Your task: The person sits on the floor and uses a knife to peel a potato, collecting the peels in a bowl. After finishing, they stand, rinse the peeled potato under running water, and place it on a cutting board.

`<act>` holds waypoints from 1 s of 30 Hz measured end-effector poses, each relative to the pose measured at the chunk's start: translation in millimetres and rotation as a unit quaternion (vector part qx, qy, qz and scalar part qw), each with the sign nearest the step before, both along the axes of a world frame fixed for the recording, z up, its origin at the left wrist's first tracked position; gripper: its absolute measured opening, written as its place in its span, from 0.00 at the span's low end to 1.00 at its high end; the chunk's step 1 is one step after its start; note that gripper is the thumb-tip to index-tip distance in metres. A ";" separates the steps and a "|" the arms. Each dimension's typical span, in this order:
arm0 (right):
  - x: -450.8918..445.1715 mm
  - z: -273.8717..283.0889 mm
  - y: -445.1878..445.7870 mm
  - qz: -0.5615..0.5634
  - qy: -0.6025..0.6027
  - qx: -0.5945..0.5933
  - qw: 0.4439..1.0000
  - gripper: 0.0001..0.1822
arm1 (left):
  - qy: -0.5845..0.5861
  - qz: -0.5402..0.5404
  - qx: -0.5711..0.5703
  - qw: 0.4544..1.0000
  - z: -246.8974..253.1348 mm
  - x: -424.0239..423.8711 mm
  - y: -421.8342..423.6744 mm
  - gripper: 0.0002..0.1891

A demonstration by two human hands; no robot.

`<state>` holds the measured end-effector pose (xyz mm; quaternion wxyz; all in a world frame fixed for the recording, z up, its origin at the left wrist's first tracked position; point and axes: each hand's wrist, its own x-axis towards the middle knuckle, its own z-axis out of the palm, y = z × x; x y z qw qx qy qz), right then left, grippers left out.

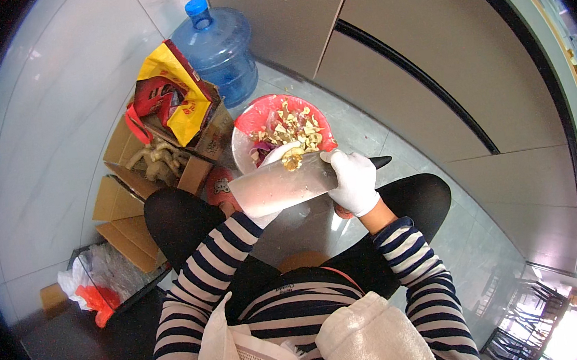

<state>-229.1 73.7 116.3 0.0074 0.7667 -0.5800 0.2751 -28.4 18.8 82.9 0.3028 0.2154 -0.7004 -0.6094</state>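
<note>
My right hand point(355, 182), in a white glove, grips the dark handle of a cleaver point(281, 183). The broad blade points left and spans the space between my knees. Most of my left hand point(278, 153), gloved in white too, is hidden behind the blade. Its fingers show past the blade's far edge, around a yellow, partly peeled ginger root point(292, 160). The blade lies against this root. Just beyond the hands stands a waste bin point(236, 146) lined with a red plastic bag point(322, 120), holding yellow peelings point(297, 128) and some purple scraps.
On the left, an open cardboard box point(115, 195) holds unpeeled ginger point(160, 160) and a yellow-red bag point(188, 119). A blue water jug point(220, 52) stands behind it. Cabinets point(414, 92) line the right side. Plastic bags point(106, 278) lie at lower left.
</note>
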 end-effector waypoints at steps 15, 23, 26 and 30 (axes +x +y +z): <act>0.8 -9.4 -1.3 -0.020 -0.190 -0.009 0.982 0.21 | 0.208 0.011 0.465 0.861 6.5 6.8 -2.6 0.27; 7.7 5.4 2.1 0.064 -0.073 0.000 0.995 0.20 | 0.348 -0.093 0.605 0.711 -3.4 3.7 -6.8 0.26; 7.2 6.8 2.1 0.062 -0.067 -0.010 0.996 0.20 | 0.370 -0.136 0.660 0.640 -8.6 3.2 -9.0 0.25; 6.6 7.1 3.0 0.059 -0.068 -0.017 0.996 0.21 | 0.278 -0.040 0.590 0.757 -6.1 4.0 -4.8 0.23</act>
